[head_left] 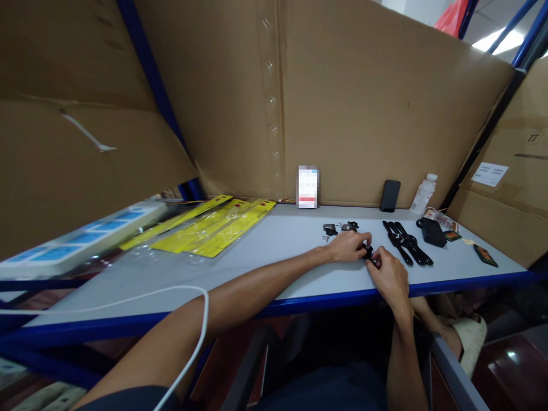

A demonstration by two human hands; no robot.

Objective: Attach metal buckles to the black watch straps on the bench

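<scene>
Both hands meet over the right half of the table around a small black part [367, 251], whose exact kind is hidden by the fingers. My left hand [347, 246] pinches it from the left. From the right, the bent fingers of my right hand [389, 274] close on its near side. Just behind my left hand lie small dark metal-and-black pieces [329, 229], with more black bits [351, 226] beside them. To the right of my hands, several long black blade-like pieces [409, 242] lie side by side on the table.
Yellow cards in clear plastic [231, 228] and a white-and-blue box [81, 237] cover the left side. A lit phone [307, 187], a dark phone [390, 196] and a bottle [423, 195] stand along the back. At right lies a black case [433, 232]. A white cable [204, 319] crosses my left arm.
</scene>
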